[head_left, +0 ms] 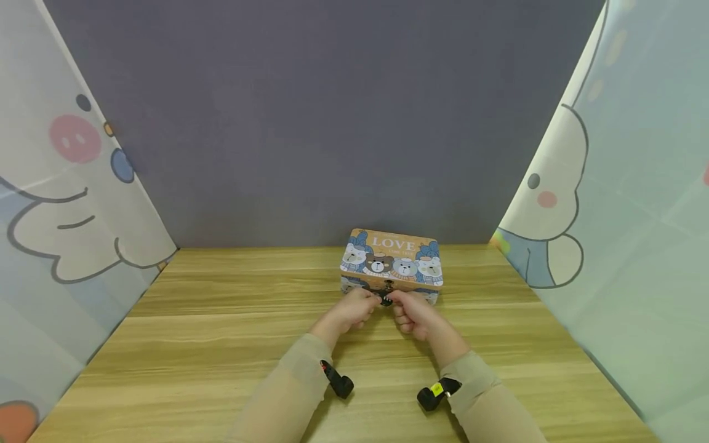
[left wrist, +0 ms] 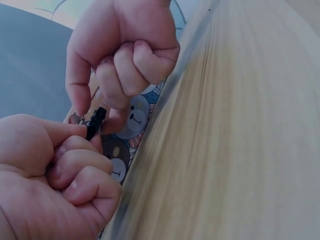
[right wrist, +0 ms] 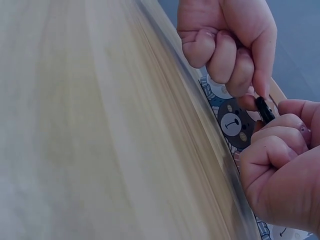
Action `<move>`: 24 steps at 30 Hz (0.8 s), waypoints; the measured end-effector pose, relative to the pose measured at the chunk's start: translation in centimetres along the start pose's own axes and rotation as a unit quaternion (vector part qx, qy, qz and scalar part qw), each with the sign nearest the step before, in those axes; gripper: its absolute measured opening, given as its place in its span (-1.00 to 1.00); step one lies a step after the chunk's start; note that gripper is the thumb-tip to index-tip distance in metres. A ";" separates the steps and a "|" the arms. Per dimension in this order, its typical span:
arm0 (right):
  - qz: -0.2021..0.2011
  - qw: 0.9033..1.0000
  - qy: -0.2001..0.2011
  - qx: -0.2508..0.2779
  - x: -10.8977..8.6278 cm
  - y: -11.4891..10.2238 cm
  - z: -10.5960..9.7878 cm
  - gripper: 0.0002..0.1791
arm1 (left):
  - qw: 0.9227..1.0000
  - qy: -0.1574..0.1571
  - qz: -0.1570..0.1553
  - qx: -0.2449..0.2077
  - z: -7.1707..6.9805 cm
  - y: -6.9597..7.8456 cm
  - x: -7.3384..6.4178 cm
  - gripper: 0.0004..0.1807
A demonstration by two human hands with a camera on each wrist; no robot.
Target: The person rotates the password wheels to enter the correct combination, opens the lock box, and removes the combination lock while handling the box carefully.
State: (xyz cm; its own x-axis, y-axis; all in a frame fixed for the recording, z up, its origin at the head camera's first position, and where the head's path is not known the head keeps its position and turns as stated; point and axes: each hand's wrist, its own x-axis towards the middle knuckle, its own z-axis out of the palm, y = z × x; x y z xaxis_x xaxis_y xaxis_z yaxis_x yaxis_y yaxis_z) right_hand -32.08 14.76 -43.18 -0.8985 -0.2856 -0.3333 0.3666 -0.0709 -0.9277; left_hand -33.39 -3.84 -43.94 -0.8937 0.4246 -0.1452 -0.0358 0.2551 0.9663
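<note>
"Where's the bear-printed box (head_left: 391,266)?"

"Toward the back of the wooden table (head_left: 232,326), near the grey wall (head_left: 304,123). Its lid (head_left: 396,246) is down, so the inside is hidden."

"And the hands?"

"Left hand (head_left: 354,309) and right hand (head_left: 416,315) both pinch the small black lock (head_left: 384,300) at its front, other fingers curled."

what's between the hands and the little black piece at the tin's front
Nothing visible: the left hand pinches the black piece at the front of the tin, and the right hand has its fingertips close beside it, with no other object in between.
</note>
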 end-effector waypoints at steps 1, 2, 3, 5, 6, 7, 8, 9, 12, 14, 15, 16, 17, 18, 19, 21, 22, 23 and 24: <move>-0.001 1.000 -0.002 0.002 0.0 0.0 0.1 -0.78 | 1.000 0.000 0.003 0.000 0.0 0.0 -0.1 -0.56; -0.001 1.000 -0.004 0.004 0.1 0.0 0.1 -0.82 | 1.000 0.001 0.003 -0.001 0.0 0.0 -0.1 -0.56; -0.002 1.000 -0.003 0.005 0.2 0.1 0.2 -0.85 | 1.000 0.001 0.004 -0.001 0.1 0.1 -0.1 -0.56; -0.002 1.000 -0.001 0.004 0.2 0.1 0.3 -0.85 | 1.000 -0.001 0.004 -0.002 0.1 0.1 -0.1 -0.57; -0.004 1.000 0.000 0.002 0.3 0.1 0.3 -0.84 | 1.000 -0.002 0.004 -0.002 0.1 0.1 -0.1 -0.58; -0.004 1.000 0.001 0.000 0.3 0.2 0.3 -0.83 | 1.000 -0.002 0.004 -0.003 0.1 0.2 -0.2 -0.58; -0.004 1.000 0.002 -0.003 0.3 0.2 0.3 -0.82 | 1.000 -0.003 0.001 -0.003 0.1 0.2 -0.1 -0.58; -0.006 1.000 0.003 -0.007 0.4 0.2 0.4 -0.81 | 1.000 -0.004 0.001 -0.002 0.1 0.2 -0.1 -0.58; -0.009 1.000 0.005 -0.013 0.4 0.3 0.3 -0.79 | 1.000 -0.005 -0.001 0.000 0.1 0.3 -0.1 -0.56; -0.010 1.000 0.007 -0.015 0.4 0.4 0.3 -0.78 | 1.000 -0.006 -0.002 0.001 0.1 0.3 -0.1 -0.55; -0.010 1.000 0.008 -0.015 0.5 0.4 0.3 -0.78 | 1.000 -0.007 -0.003 0.001 0.1 0.4 -0.1 -0.55; -0.009 1.000 0.009 -0.014 0.5 0.4 0.2 -0.77 | 1.000 -0.007 -0.004 0.002 0.1 0.3 0.0 -0.54; -0.009 1.000 0.011 -0.014 0.5 0.5 0.2 -0.76 | 1.000 -0.007 -0.004 0.002 0.1 0.3 0.0 -0.54; -0.008 1.000 0.012 -0.014 0.5 0.5 0.2 -0.75 | 1.000 -0.008 -0.005 0.002 0.1 0.3 0.0 -0.54; -0.008 1.000 0.012 -0.014 0.5 0.5 0.2 -0.73 | 1.000 -0.008 -0.006 0.002 0.1 0.3 0.0 -0.53; -0.008 1.000 0.013 -0.014 0.5 0.5 0.2 -0.73 | 1.000 -0.009 -0.006 0.002 0.2 0.3 0.0 -0.53; -0.009 1.000 0.013 -0.014 0.5 0.5 0.2 -0.73 | 1.000 -0.009 -0.006 0.003 0.2 0.2 0.1 -0.52; -0.010 1.000 0.012 -0.015 0.5 0.5 0.1 -0.73 | 1.000 -0.008 -0.006 0.003 0.1 0.2 0.1 -0.52; -0.011 1.000 0.012 -0.015 0.5 0.5 0.1 -0.74 | 1.000 -0.008 -0.005 0.003 0.1 0.2 0.1 -0.52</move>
State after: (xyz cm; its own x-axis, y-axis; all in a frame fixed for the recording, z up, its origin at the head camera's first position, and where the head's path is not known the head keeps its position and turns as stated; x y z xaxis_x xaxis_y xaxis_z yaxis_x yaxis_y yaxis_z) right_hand -32.31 14.48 -43.80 -0.9120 -0.2619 -0.3157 0.3391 -0.0482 -0.9395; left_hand -33.43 -3.62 -43.79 -0.8859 0.4361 -0.1583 -0.0415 0.2654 0.9632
